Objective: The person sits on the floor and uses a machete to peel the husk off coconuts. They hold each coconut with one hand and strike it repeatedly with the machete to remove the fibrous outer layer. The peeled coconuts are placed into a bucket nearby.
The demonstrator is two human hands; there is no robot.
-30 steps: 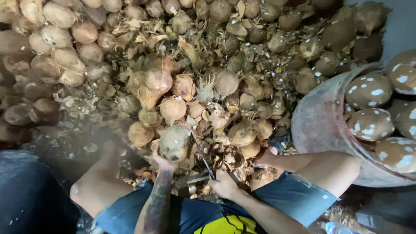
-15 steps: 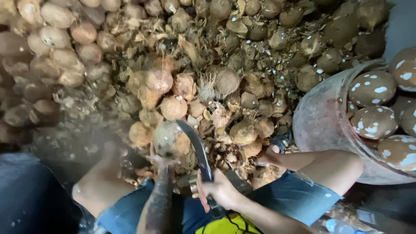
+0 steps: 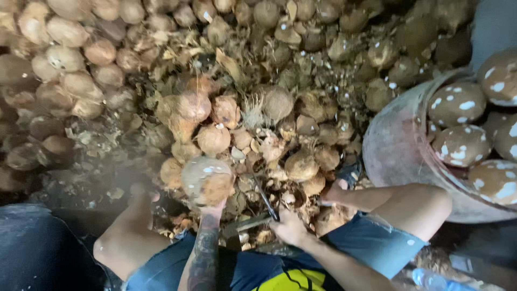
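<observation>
Lower middle of the frame: the left hand is cupped under a half-peeled coconut, gripping it from below w/ the forearm coming up from the bottom edge. The coconut sits just left of center, pale patch on top, brown husk on the lower right side.

Right hand is closed around the handle of a dark curved blade, which runs up and left from the fist, tip near the coconut but can't tell if it's touching. Bit blurry there tbh.

Person is sitting w/ knees spread, blue shorts and a yellow-and-black bit at the bottom center. Bare feet are planted among the husk scraps.

Whole upper half of the frame is a big heap of brown coconuts on the floor, w/ shredded husk bits scattered through the middle. Right side: a big round grey basin holding peeled coconuts, brown w/ white spots. It sits right beside the person's knee on that side. Dark fabric in the lower left corner, can't make out what it is.
</observation>
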